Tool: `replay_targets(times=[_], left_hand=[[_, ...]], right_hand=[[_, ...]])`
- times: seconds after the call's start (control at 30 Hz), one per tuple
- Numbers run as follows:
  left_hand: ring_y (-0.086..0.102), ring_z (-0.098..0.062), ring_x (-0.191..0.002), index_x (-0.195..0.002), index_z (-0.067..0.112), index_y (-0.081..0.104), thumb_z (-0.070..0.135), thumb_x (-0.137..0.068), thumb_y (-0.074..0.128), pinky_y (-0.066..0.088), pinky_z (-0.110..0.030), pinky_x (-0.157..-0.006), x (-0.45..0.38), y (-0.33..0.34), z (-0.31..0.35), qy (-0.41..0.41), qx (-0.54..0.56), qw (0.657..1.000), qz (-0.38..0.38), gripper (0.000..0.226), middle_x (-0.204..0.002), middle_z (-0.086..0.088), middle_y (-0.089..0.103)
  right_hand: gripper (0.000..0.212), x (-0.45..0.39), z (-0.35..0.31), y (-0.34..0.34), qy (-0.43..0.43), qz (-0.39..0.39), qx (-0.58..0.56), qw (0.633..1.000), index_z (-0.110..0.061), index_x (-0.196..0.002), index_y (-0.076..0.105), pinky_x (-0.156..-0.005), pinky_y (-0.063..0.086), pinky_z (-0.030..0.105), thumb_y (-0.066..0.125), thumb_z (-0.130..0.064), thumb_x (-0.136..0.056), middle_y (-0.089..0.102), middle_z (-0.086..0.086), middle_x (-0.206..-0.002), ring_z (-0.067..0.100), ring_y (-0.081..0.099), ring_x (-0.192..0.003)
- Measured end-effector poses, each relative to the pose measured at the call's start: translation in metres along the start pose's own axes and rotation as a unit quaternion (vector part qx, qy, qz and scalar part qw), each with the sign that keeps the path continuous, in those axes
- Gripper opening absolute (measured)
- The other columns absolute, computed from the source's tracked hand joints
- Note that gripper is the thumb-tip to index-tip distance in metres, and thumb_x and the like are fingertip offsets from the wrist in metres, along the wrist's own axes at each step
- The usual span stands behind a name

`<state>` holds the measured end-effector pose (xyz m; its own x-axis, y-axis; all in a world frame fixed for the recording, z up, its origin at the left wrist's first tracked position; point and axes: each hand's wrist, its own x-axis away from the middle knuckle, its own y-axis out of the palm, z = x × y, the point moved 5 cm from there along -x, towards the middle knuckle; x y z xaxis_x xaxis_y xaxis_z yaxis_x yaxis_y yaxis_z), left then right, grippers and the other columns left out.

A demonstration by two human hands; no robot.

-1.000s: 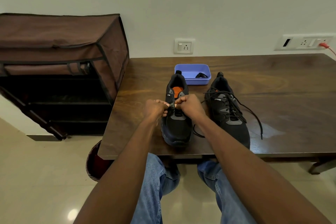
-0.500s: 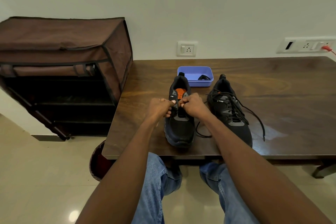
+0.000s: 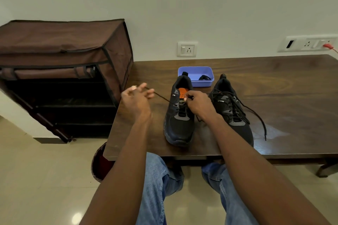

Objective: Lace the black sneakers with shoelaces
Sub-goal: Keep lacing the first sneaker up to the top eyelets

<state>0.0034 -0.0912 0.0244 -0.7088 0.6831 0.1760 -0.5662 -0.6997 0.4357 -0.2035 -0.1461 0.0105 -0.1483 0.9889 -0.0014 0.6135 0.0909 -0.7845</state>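
Sneakers first: two black ones stand side by side, toes toward the person, on a dark wooden table [image 3: 274, 82]. On the left sneaker [image 3: 180, 115] a dark shoelace [image 3: 162, 97] runs taut from the eyelet area out to the left hand [image 3: 136, 99], which is raised beside the shoe over the table's left edge; its fingers are curled with the lace end pinched near the fingertips, though exactly which fingers hold it is hard to make out because the hand is seen from the back. The right hand [image 3: 198, 104] rests on the shoe's tongue area, thumb and fingers pinched together on something at the eyelets, most likely the other lace strand, but the hand itself covers that spot. How many eyelets are threaded cannot be told. The right sneaker [image 3: 233, 113] is laced, its loose ends trailing across the table to the right; the right forearm hides its toe. Behind the shoes sits a blue plastic tray [image 3: 195, 71] holding a small dark item too small to identify. A brown fabric shoe rack [image 3: 60, 56] stands left of the table, cut off at the frame edge.
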Motion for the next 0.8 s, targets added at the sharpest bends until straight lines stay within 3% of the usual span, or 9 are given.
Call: replay_targets(times=[0.1,0.2,0.3,0.4,0.47,0.53,0.67,0.73,0.8], left_hand=[[0.071,-0.022,-0.067,-0.119,0.011,0.044,0.013,-0.104,0.044,0.056,-0.027,-0.055,-0.008,-0.016,0.006,0.031,0.027,0.997,0.070,0.015,-0.110,-0.012,0.069],[0.068,-0.017,-0.064,-0.136,0.015,0.041,0.013,-0.101,0.051,0.054,-0.024,-0.052,-0.001,-0.002,-0.007,0.001,-0.181,0.982,-0.055,0.036,-0.115,-0.002,0.062],[0.065,-0.016,-0.065,-0.141,0.017,0.043,0.012,-0.098,0.059,0.057,-0.029,-0.057,0.021,0.024,-0.033,-0.015,-0.436,0.863,-0.255,0.046,-0.109,-0.003,0.064],[0.063,-0.013,-0.062,-0.100,0.017,0.067,0.013,-0.097,0.059,0.059,-0.033,-0.063,0.028,0.030,-0.041,0.042,-0.555,0.775,-0.300,0.009,-0.087,-0.006,0.071],[0.065,-0.014,-0.065,-0.084,0.017,0.068,0.011,-0.097,0.058,0.061,-0.036,-0.068,0.023,0.026,-0.039,0.053,-0.549,0.786,-0.280,0.018,-0.084,-0.007,0.071],[0.068,-0.016,-0.072,-0.083,0.021,0.066,0.007,-0.097,0.055,0.062,-0.041,-0.072,0.017,0.022,-0.030,0.077,-0.500,0.832,-0.227,0.022,-0.084,-0.004,0.071],[0.070,-0.016,-0.078,-0.110,0.014,0.062,0.011,-0.100,0.051,0.060,-0.027,-0.065,0.002,-0.002,0.005,0.153,-0.227,0.961,0.039,0.015,-0.099,0.001,0.063],[0.070,-0.026,-0.082,-0.113,0.008,0.060,0.008,-0.100,0.049,0.060,-0.031,-0.063,-0.008,-0.020,0.012,0.159,-0.107,0.970,0.152,0.017,-0.113,-0.006,0.056],[0.067,-0.030,-0.098,-0.120,0.006,0.058,0.005,-0.099,0.048,0.058,-0.032,-0.080,-0.010,-0.026,0.012,0.156,-0.142,0.962,0.171,0.024,-0.124,-0.009,0.050]], right_hand=[[0.016,0.000,0.001,0.001,-0.012,-0.021,-0.012,1.000,-0.022,-0.105,0.068,-0.085,0.049,0.040,0.054,-0.020,-0.098,0.064,0.004,-0.112,0.026,0.058,-0.100],[0.016,-0.002,0.000,0.003,-0.022,-0.027,-0.002,0.999,-0.023,-0.106,0.069,-0.087,0.047,0.039,0.055,-0.020,-0.098,0.064,0.004,-0.118,0.027,0.057,-0.106],[0.018,-0.003,0.001,0.003,-0.023,-0.022,-0.005,0.999,-0.023,-0.107,0.070,-0.089,0.047,0.040,0.056,-0.019,-0.096,0.064,0.006,-0.120,0.029,0.058,-0.108],[0.019,-0.002,0.001,0.004,-0.019,-0.022,-0.016,0.999,-0.022,-0.109,0.070,-0.089,0.046,0.039,0.056,-0.018,-0.097,0.064,0.006,-0.121,0.026,0.057,-0.105],[0.018,-0.002,0.001,0.004,-0.022,-0.026,-0.019,0.999,-0.024,-0.106,0.069,-0.086,0.045,0.037,0.055,-0.018,-0.097,0.063,0.005,-0.120,0.024,0.056,-0.102],[0.016,-0.003,0.002,0.003,-0.019,-0.024,-0.023,0.999,-0.026,-0.102,0.068,-0.084,0.046,0.036,0.055,-0.019,-0.097,0.064,0.004,-0.118,0.024,0.057,-0.101],[0.014,-0.002,0.002,0.001,-0.012,-0.031,-0.019,0.999,-0.028,-0.093,0.064,-0.079,0.046,0.036,0.055,-0.019,-0.098,0.064,0.003,-0.110,0.023,0.057,-0.097],[0.016,-0.002,0.002,0.001,-0.020,-0.033,-0.017,0.999,-0.027,-0.090,0.063,-0.075,0.041,0.033,0.053,-0.017,-0.098,0.063,0.002,-0.107,0.022,0.056,-0.094],[0.016,-0.001,0.002,0.001,-0.023,-0.029,-0.016,0.999,-0.026,-0.092,0.065,-0.076,0.039,0.032,0.053,-0.017,-0.098,0.062,0.001,-0.105,0.022,0.056,-0.095]])
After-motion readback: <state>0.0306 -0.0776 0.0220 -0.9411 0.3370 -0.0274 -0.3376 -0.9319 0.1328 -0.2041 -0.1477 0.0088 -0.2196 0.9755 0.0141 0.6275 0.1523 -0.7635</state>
